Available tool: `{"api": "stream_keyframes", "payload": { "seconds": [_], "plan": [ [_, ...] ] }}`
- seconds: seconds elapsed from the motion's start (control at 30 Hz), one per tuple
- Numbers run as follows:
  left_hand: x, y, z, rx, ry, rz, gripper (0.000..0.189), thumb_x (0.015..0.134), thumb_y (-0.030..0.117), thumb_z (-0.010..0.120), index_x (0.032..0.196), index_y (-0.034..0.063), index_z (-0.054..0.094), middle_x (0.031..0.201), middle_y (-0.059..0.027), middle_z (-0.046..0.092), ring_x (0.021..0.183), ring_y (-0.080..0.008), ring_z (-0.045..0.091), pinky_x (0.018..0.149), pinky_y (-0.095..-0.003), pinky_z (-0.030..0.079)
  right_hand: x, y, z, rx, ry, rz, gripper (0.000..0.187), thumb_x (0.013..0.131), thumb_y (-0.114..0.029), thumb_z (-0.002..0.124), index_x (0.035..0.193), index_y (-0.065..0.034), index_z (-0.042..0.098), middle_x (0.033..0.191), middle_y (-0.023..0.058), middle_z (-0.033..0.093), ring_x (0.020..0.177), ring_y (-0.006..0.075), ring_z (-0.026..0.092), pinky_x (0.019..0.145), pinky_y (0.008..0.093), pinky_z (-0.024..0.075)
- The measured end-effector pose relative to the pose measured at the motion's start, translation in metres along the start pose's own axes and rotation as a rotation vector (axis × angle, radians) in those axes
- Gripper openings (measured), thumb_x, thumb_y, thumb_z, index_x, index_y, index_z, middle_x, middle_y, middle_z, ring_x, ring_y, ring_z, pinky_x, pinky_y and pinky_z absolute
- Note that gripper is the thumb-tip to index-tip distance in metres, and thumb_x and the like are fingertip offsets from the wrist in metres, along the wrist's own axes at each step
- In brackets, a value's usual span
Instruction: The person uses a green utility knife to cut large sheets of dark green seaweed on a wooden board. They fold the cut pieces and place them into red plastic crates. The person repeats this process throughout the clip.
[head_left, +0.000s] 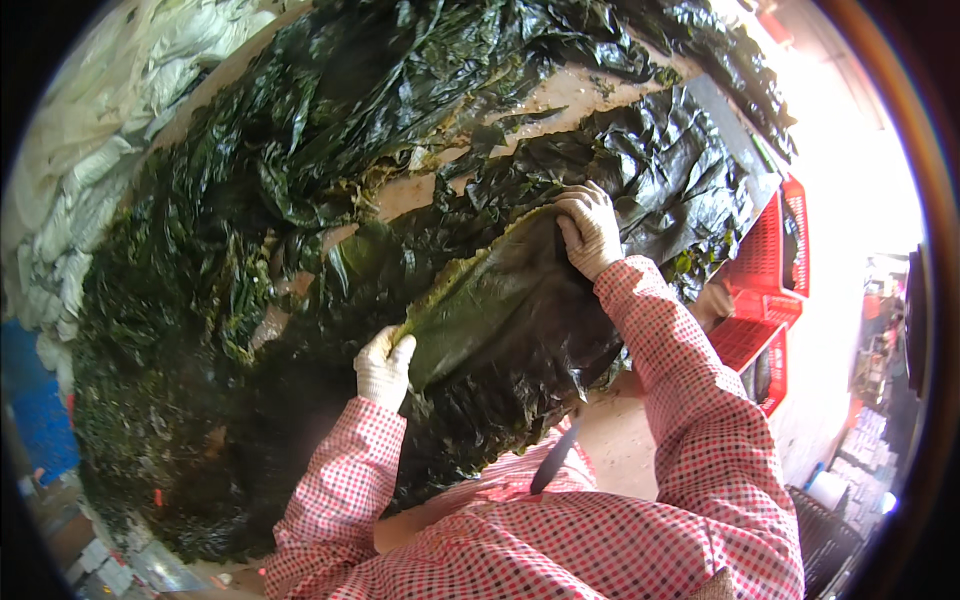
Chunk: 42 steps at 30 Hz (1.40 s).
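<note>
A broad, olive-green kelp blade is stretched at a slant between my two gloved hands. My left hand, in a whitish knit glove, pinches its lower left corner between thumb and fingers. At the blade's upper right end, my right hand grips the edge with the thumb folded against it. Beneath and around the blade lie dark, wet kelp leaves, with a flatter, glossy stack to the right of my right hand. A larger tangled heap of seaweed spreads across the upper left.
Red plastic crates stand beyond the table's right side, some with dark contents. White-green sacks or sheeting line the left, above a blue sheet or container. Wet tan table surface shows between the heaps. A dark basket sits at lower right.
</note>
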<state>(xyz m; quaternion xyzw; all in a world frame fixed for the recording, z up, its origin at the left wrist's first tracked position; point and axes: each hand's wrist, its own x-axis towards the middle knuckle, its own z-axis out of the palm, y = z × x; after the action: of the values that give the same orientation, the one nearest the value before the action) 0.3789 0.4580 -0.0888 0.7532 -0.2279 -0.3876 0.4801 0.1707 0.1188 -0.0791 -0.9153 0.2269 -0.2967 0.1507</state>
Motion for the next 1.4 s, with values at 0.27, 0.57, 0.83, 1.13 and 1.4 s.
{"api": "stream_keyframes", "payload": {
  "seconds": [0.27,0.57,0.83,1.13,1.4],
  "plan": [
    [0.018,0.037,-0.005,0.005,-0.114,0.071,0.021,0.095,0.011,0.072,0.114,0.0009,0.072,0.097,-0.0083,0.078,0.089,-0.0124,0.069,0.085,-0.0291,0.054,0.006,-0.147,0.015,-0.03,-0.236,-0.062,0.042,0.083,-0.016,0.073,0.124,-0.0114,0.069,0.137,0.0127,0.063,0.137,0.0344,0.05,0.119,0.0564,0.0304],
    [-0.001,0.066,-0.033,0.804,-0.508,-0.165,0.055,0.084,0.042,0.08,0.121,0.0033,0.071,0.111,-0.0134,0.077,0.105,-0.0302,0.072,0.095,-0.0383,0.054,-0.03,-0.169,0.076,0.32,-0.038,0.234,0.015,0.082,-0.014,0.077,0.095,-0.0107,0.07,0.106,0.005,0.074,0.113,0.0272,0.065,0.117,0.0549,0.03],
    [-0.07,0.044,-0.077,0.107,-0.065,-0.109,0.022,0.095,0.013,0.069,0.113,0.0021,0.07,0.104,-0.0032,0.073,0.092,-0.0115,0.065,0.087,-0.028,0.052,-0.046,-0.166,0.097,0.422,0.21,0.26,0.02,0.096,-0.028,0.071,0.102,-0.0097,0.07,0.104,0.0056,0.072,0.11,0.0257,0.066,0.121,0.0532,0.0312],
    [-0.078,0.036,-0.076,0.242,-0.309,-0.305,0.029,0.088,0.013,0.078,0.114,0.0014,0.074,0.105,-0.0085,0.076,0.092,-0.0142,0.069,0.087,-0.0316,0.055,-0.041,-0.171,0.088,0.366,0.169,0.245,0.012,0.089,-0.019,0.074,0.095,-0.0102,0.068,0.099,0.0053,0.072,0.103,0.0271,0.067,0.117,0.0558,0.0349],
    [-0.07,0.044,-0.091,-0.229,-0.125,0.002,0.028,0.096,0.013,0.069,0.121,-0.0011,0.069,0.109,-0.0051,0.072,0.1,-0.0087,0.061,0.089,-0.0251,0.05,-0.039,-0.176,0.089,0.411,0.232,0.381,0.013,0.088,-0.007,0.071,0.1,-0.0084,0.07,0.098,0.0091,0.07,0.103,0.0312,0.066,0.118,0.0527,0.0374]
  ]
}}
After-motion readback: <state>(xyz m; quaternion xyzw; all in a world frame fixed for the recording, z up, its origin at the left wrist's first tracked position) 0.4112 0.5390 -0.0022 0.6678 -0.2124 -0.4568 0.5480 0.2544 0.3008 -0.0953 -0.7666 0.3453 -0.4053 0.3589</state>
